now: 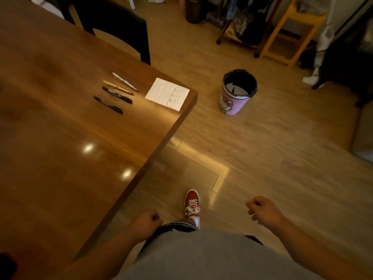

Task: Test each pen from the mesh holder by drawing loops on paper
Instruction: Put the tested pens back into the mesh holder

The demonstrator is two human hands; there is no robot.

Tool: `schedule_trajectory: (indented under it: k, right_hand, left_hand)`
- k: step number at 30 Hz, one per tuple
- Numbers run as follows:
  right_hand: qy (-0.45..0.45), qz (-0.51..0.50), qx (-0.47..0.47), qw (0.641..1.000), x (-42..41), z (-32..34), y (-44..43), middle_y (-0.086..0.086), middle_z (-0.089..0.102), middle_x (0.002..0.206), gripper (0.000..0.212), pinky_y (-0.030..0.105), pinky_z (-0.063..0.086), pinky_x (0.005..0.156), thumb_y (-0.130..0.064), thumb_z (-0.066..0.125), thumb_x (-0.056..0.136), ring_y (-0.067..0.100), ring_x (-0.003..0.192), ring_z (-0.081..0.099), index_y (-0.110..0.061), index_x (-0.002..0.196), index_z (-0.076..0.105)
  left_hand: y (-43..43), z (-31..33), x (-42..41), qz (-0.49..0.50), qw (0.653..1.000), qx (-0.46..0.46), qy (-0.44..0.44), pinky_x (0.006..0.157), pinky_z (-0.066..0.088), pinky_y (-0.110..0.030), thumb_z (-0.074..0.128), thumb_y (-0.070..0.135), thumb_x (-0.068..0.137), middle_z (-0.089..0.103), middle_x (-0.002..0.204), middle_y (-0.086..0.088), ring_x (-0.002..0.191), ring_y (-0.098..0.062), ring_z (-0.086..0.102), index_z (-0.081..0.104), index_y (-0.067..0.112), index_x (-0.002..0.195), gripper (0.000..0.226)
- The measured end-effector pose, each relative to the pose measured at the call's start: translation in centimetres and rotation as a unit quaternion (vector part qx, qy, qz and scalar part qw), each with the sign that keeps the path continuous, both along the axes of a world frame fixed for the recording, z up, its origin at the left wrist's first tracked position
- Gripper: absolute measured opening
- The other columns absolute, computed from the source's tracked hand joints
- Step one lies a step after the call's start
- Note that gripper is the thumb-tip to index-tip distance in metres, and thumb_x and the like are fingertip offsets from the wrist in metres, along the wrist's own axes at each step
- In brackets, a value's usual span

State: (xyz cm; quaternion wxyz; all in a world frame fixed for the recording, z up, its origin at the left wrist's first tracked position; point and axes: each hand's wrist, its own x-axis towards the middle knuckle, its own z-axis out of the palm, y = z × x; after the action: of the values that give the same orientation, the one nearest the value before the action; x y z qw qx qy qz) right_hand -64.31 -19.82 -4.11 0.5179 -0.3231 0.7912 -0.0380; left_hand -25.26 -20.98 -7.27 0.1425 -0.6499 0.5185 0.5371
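A white sheet of paper (167,93) with drawn loops lies at the far corner of the wooden table (60,128). Left of it, several pens lie side by side: a white pen (124,81), a yellow pen (118,87), and two black markers (117,94) (108,104). No mesh holder is in view. My left hand (146,221) hangs beside the table's near edge with its fingers loosely curled, holding nothing. My right hand (262,210) hangs over the floor, fingers also curled and empty. Both hands are far from the pens and paper.
A pink cartoon-print waste bin (237,91) with a dark liner stands on the wooden floor right of the table corner. A black chair (121,31) stands at the table's far side. A yellow wooden stool (290,31) and clutter are at the back. My red shoe (192,205) is below.
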Motion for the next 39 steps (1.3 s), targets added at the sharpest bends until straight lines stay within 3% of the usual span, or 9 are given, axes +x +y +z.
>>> schedule_trajectory:
  k: [2, 8, 13, 18, 22, 27, 33, 36, 39]
  right_hand:
    - [0.013, -0.020, 0.004, 1.000, -2.0, 0.8, -1.9, 0.017, 0.069, 0.088, 0.025, 0.031, 0.045, 0.057, -0.024, 0.058, 0.098, 0.023, 0.065, 0.062, -0.002, 0.088, 0.064]
    - [0.041, -0.049, 0.035, 0.997, -6.8, 2.0, -5.7, 0.020, 0.069, 0.084, 0.025, 0.033, 0.044, 0.056, -0.021, 0.058, 0.098, 0.025, 0.061, 0.059, -0.002, 0.081, 0.062]
    - [0.040, -0.006, 0.026, 0.999, -9.0, 1.8, -12.4, 0.017, 0.068, 0.081, 0.025, 0.033, 0.045, 0.058, -0.020, 0.057, 0.098, 0.024, 0.061, 0.061, 0.002, 0.088, 0.064]
    - [-0.004, 0.109, -0.050, 0.993, -7.4, 3.0, -24.2, 0.007, 0.070, 0.079, 0.021, 0.041, 0.055, 0.074, -0.025, 0.059, 0.095, 0.023, 0.075, 0.067, -0.013, 0.080, 0.066]
    - [-0.061, 0.252, -0.122, 0.958, -3.3, 5.5, -33.7, -0.002, 0.067, 0.076, 0.018, 0.041, 0.056, 0.077, -0.029, 0.062, 0.093, 0.016, 0.076, 0.064, -0.022, 0.077, 0.065]
    - [-0.116, 0.438, -0.175, 0.874, 3.9, 8.9, -42.8, -0.009, 0.065, 0.085, 0.011, 0.028, 0.053, 0.072, -0.038, 0.061, 0.093, 0.005, 0.079, 0.061, -0.028, 0.091, 0.066]
    - [-0.171, 0.514, -0.153, 0.826, 13.6, 9.1, -48.6, -0.013, 0.066, 0.101, 0.013, 0.022, 0.058, 0.066, -0.042, 0.060, 0.093, 0.008, 0.093, 0.064, -0.030, 0.096, 0.063]
    - [-0.149, 0.544, -0.157, 0.811, 18.5, 8.1, -50.5, -0.013, 0.064, 0.096, 0.013, 0.017, 0.047, 0.060, -0.046, 0.057, 0.093, 0.007, 0.084, 0.062, -0.033, 0.096, 0.060]
    - [-0.138, 0.550, -0.172, 0.806, 23.3, 6.8, -52.2, -0.012, 0.064, 0.085, 0.012, 0.024, 0.049, 0.065, -0.042, 0.057, 0.094, 0.006, 0.079, 0.060, -0.031, 0.094, 0.062]
  left_hand:
    - [-4.6, 0.9, -2.6, -0.008, 1.000, -0.020, 0.013, 0.070, 0.043, -0.026, 0.057, 0.028, 0.094, 0.064, 0.092, -0.004, 0.081, -0.012, 0.058, 0.061, 0.018, 0.093, 0.011]
    - [-15.4, 4.1, -10.0, -0.037, 0.995, -0.082, 0.044, 0.064, 0.041, -0.025, 0.057, 0.034, 0.095, 0.062, 0.088, 0.001, 0.080, -0.011, 0.058, 0.061, 0.019, 0.091, 0.016]
    - [-20.7, 4.8, -12.1, -0.010, 0.994, -0.096, 0.055, 0.071, 0.046, -0.025, 0.056, 0.039, 0.094, 0.063, 0.098, 0.003, 0.090, -0.010, 0.059, 0.063, 0.023, 0.106, 0.021]
    - [-24.2, 5.8, -12.4, 0.048, 0.987, -0.145, 0.049, 0.077, 0.050, -0.020, 0.056, 0.041, 0.094, 0.064, 0.097, 0.014, 0.087, 0.000, 0.060, 0.064, 0.031, 0.105, 0.016]
    - [-26.4, 7.9, -13.5, 0.151, 0.969, -0.186, 0.051, 0.075, 0.052, -0.019, 0.057, 0.037, 0.094, 0.064, 0.091, 0.017, 0.083, 0.005, 0.060, 0.063, 0.037, 0.098, 0.007]
    - [-29.2, 11.6, -14.2, 0.273, 0.930, -0.237, 0.062, 0.080, 0.053, -0.021, 0.057, 0.035, 0.094, 0.064, 0.099, 0.017, 0.091, 0.001, 0.061, 0.062, 0.038, 0.100, 0.008]
    - [-32.5, 13.6, -10.4, 0.404, 0.874, -0.267, 0.037, 0.072, 0.054, -0.016, 0.057, 0.037, 0.093, 0.063, 0.107, 0.019, 0.098, -0.003, 0.061, 0.062, 0.037, 0.104, 0.012]
    - [-34.7, 13.1, -6.5, 0.457, 0.850, -0.261, -0.020, 0.070, 0.051, -0.018, 0.056, 0.040, 0.093, 0.061, 0.099, 0.019, 0.091, -0.003, 0.060, 0.060, 0.038, 0.101, 0.009]
    - [-37.6, 11.9, -2.2, 0.469, 0.835, -0.272, -0.094, 0.068, 0.054, -0.027, 0.056, 0.040, 0.093, 0.060, 0.088, 0.016, 0.080, -0.003, 0.058, 0.059, 0.035, 0.099, 0.009]
